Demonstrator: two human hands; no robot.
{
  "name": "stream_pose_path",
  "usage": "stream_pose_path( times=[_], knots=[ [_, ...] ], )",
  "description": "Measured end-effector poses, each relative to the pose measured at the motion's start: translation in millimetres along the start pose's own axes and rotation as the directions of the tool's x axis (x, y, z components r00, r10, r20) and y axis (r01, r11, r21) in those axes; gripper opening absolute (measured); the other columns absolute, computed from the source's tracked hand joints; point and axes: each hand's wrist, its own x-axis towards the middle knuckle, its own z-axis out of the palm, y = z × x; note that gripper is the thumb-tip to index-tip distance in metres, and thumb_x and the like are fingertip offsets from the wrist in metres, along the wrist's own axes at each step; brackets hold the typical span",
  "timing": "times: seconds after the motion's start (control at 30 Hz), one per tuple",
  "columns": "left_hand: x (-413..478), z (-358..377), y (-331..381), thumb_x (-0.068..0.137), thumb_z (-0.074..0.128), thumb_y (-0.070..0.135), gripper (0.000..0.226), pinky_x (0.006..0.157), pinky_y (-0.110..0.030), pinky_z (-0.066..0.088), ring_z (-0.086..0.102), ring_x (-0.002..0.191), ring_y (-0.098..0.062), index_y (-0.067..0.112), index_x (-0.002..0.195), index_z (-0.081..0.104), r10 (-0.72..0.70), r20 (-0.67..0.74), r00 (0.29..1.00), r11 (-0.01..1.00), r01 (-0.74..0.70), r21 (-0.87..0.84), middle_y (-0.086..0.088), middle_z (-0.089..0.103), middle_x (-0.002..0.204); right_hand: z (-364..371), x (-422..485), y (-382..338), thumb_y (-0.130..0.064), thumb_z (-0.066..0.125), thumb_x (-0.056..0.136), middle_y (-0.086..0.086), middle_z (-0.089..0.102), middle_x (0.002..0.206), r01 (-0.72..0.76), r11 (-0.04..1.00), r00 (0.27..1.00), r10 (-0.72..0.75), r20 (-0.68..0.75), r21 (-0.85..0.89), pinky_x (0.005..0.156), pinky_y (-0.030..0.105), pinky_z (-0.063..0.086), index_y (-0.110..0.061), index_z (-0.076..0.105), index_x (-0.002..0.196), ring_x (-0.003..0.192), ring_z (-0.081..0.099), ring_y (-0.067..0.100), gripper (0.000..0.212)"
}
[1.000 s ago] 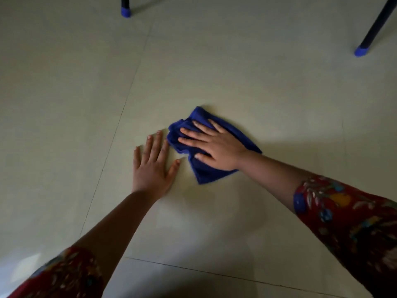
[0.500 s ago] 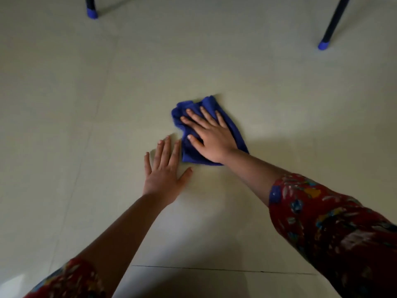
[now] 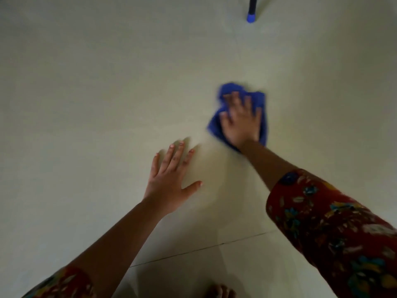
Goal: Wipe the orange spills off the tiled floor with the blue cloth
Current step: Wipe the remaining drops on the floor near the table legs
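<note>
Pale tiled floor (image 3: 86, 104) is filling nearly the whole head view, dimly lit, with a thin grout line (image 3: 204, 249) running across it well below the blue cloth (image 3: 258, 102). That cloth is lying bunched and rumpled on the tiles right of centre, blurred at its edges. The right hand (image 3: 240, 123) is pressing down on top of the cloth, palm flat, its fingers (image 3: 235, 102) stretched out and spread apart rather than curled, so they are bearing on the fabric without gripping it; the fingertips are reaching almost to the cloth's far edge, and blue is showing around the hand on every side. The left hand (image 3: 169, 179) is resting on the bare tiles down and to the left of the cloth, near it but not touching it, palm down, its fingers (image 3: 177, 155) straight and fanned, thumb pointing out towards the cloth side, holding nothing. Both forearms are reaching in from the lower edge, each ending in a red flowered sleeve (image 3: 333, 222). Far above the cloth, a dark furniture leg (image 3: 251, 17) with a blue cap is standing on the floor. Well below the cloth, at the bottom edge, something that looks like a bare foot (image 3: 219, 292) is showing, too blurred to be certain.
</note>
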Motion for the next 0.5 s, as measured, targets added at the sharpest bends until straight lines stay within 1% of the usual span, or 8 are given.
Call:
stream_pose_path(
  times=[0.07,0.1,0.13,0.17,0.23,0.3,0.4,0.5],
  knots=[
    [-0.3,3.6,4.5,0.075,0.007,0.077,0.086,0.119,-0.042,-0.013,-0.026,0.144,-0.011,0.04,0.149,-0.014,0.026,0.003,1.0,1.0,-0.026,0.017,0.011,-0.03,0.155,9.3,-38.1,-32.2,-0.048,0.028,0.097,-0.007,0.024,0.16,0.346,0.938,0.937,-0.345,0.051,-0.019,0.117,0.056,0.015,-0.033,0.028,0.152,0.149,0.019,0.024,0.057],
    [-0.2,5.6,7.1,0.076,0.009,0.077,0.086,0.119,-0.043,-0.012,-0.025,0.145,-0.011,0.039,0.15,-0.011,0.052,0.008,0.999,0.998,-0.052,0.024,0.01,-0.028,0.156,10.8,-51.9,-32.3,-0.048,0.028,0.098,-0.008,0.025,0.16,0.428,0.904,0.902,-0.426,0.067,-0.008,0.118,0.053,0.015,-0.033,0.029,0.151,0.149,0.019,0.021,0.055],
    [-1.2,7.5,7.2,0.078,0.012,0.077,0.085,0.119,-0.043,-0.011,-0.024,0.145,-0.01,0.04,0.152,-0.008,0.073,0.009,0.997,0.997,-0.073,0.026,0.01,-0.027,0.157,9.2,-55.9,-26.8,-0.049,0.028,0.099,-0.01,0.024,0.16,0.45,0.893,0.889,-0.45,0.084,0.02,0.119,0.05,0.014,-0.033,0.029,0.151,0.149,0.018,0.018,0.055],
    [-1.0,8.7,11.2,0.079,0.015,0.077,0.085,0.119,-0.044,-0.01,-0.024,0.145,-0.009,0.041,0.152,-0.005,0.087,0.004,0.996,0.996,-0.088,0.019,0.011,-0.026,0.158,4.2,-53.1,-12.4,-0.05,0.028,0.098,-0.011,0.024,0.16,0.418,0.907,0.903,-0.42,0.087,0.043,0.119,0.049,0.014,-0.034,0.029,0.151,0.149,0.017,0.018,0.055],
    [-0.3,9.1,14.0,0.078,0.016,0.078,0.084,0.118,-0.046,-0.01,-0.022,0.145,-0.008,0.043,0.152,-0.005,0.093,-0.002,0.996,0.995,-0.093,0.018,0.011,-0.025,0.158,-1.1,-40.9,19.6,-0.052,0.027,0.095,-0.011,0.023,0.16,0.241,0.969,0.968,-0.244,0.057,0.054,0.118,0.05,0.014,-0.035,0.028,0.151,0.149,0.017,0.018,0.058],
    [1.0,9.6,19.0,0.077,0.014,0.079,0.084,0.117,-0.048,-0.01,-0.021,0.146,-0.009,0.045,0.15,-0.01,0.082,0.001,0.997,0.996,-0.082,0.019,0.01,-0.025,0.159,-6.2,-34.3,62.5,-0.051,0.029,0.095,-0.011,0.019,0.161,-0.016,0.999,0.999,0.014,0.036,0.04,0.118,0.05,0.014,-0.035,0.025,0.152,0.149,0.015,0.017,0.059],
    [3.5,11.1,28.0,0.077,0.012,0.08,0.088,0.118,-0.047,-0.011,-0.023,0.146,-0.011,0.04,0.151,-0.013,0.085,0.019,0.996,0.996,-0.086,0.025,0.007,-0.028,0.158,-15.4,-51.6,137.7,-0.047,0.031,0.1,-0.01,0.011,0.163,-0.328,0.943,0.945,0.326,0.031,0.062,0.119,0.053,0.008,-0.036,0.017,0.154,0.15,0.006,0.017,0.057],
    [5.1,18.7,44.9,0.078,0.012,0.078,0.087,0.118,-0.045,-0.012,-0.024,0.146,-0.011,0.037,0.153,-0.009,0.162,0.046,0.986,0.986,-0.164,0.033,0.01,-0.026,0.159,-24.6,-84.4,198.7,-0.047,0.026,0.102,-0.009,0.0,0.164,-0.482,0.875,0.876,0.478,0.069,0.05,0.119,0.055,0.001,-0.037,0.008,0.155,0.151,-0.002,0.019,0.056]
  ],
)
